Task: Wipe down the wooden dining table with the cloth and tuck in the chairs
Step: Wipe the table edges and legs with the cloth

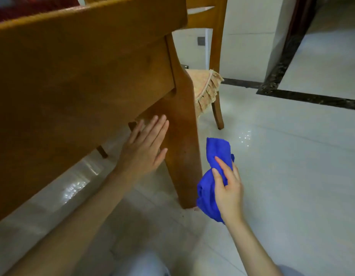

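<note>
Probably wiping the table leg: left hand lies flat, fingers straight, against it; right hand grips the cloth just beside. Next, press cloth to wood.

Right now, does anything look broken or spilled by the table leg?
Nothing stands out. The table leg looks whole, the floor shows only shiny reflections, and the chair stands upright. The blue cloth is bunched in the right hand.

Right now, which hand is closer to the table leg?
Left. The left hand lies flat against the table leg, partway up. The right hand is lower, beside the leg, holding the blue cloth between them.
</note>
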